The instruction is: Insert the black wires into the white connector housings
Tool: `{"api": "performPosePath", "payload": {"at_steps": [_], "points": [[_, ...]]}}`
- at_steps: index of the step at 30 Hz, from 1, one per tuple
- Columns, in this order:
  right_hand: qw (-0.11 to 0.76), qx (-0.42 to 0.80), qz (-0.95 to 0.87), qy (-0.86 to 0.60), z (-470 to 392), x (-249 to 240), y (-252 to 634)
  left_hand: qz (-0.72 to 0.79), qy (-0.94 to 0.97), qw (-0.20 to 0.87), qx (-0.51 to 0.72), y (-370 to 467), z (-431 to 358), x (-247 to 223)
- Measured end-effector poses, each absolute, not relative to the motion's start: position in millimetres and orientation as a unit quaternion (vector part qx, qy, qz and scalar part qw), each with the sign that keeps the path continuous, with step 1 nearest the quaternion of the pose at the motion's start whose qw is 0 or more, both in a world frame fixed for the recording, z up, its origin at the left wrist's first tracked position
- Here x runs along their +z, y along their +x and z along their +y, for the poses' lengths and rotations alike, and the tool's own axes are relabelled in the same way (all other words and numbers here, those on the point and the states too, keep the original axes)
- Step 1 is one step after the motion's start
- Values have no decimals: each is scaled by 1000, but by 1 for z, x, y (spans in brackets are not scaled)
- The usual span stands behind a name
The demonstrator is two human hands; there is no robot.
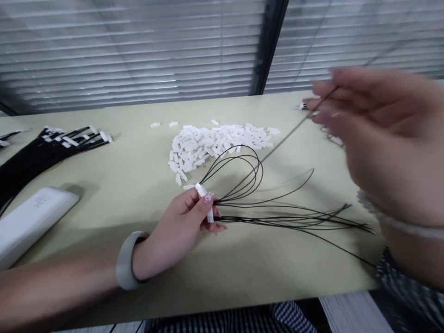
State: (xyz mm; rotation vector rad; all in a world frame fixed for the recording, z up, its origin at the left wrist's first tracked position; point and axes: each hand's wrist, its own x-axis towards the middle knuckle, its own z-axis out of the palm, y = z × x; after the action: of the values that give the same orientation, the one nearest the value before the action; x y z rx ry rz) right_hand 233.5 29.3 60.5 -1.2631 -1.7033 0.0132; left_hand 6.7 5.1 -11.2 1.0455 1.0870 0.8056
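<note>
Between the thumb and fingers of my left hand [187,219] is a white plastic connector [210,215]. Several thin black wires [249,219] run out of its right side; some curve up and loop back toward it, others trail right over the table. Raised at the right, my right hand [385,134] pinches one wire [287,135], which stretches taut up from the connector and past the fingertips. This hand is slightly blurred. A heap of small white connectors [215,143] lies just beyond my left hand.
Bundled black wires with white connector ends [38,155] lie at the left. In front of them sits a white oblong device [36,222]. More small connector pieces [335,138] show partly behind my right hand. Window blinds [138,51] stand behind the table [121,185].
</note>
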Motion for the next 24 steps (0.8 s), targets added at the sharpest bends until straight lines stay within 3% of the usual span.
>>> {"api": "performPosePath", "payload": {"at_steps": [2, 4, 7, 9, 11, 16, 24], "points": [[604, 142, -640, -453, 27, 63, 228, 479, 472, 653, 349, 7, 4, -10], [647, 251, -594, -407, 23, 63, 221, 474, 486, 651, 340, 8, 3, -9], [505, 306, -682, -431, 15, 59, 210, 475, 521, 634, 319, 10, 2, -6], [386, 268, -768, -435, 12, 54, 204, 482, 545, 613, 309, 11, 1, -4], [322, 195, -822, -426, 11, 48, 198, 481, 572, 593, 301, 11, 1, -3], [274, 108, -855, -427, 14, 42, 193, 454, 636, 559, 278, 8, 0, -1], [229, 108, -862, -439, 14, 45, 195, 448, 640, 562, 270, 10, 0, 1]]}}
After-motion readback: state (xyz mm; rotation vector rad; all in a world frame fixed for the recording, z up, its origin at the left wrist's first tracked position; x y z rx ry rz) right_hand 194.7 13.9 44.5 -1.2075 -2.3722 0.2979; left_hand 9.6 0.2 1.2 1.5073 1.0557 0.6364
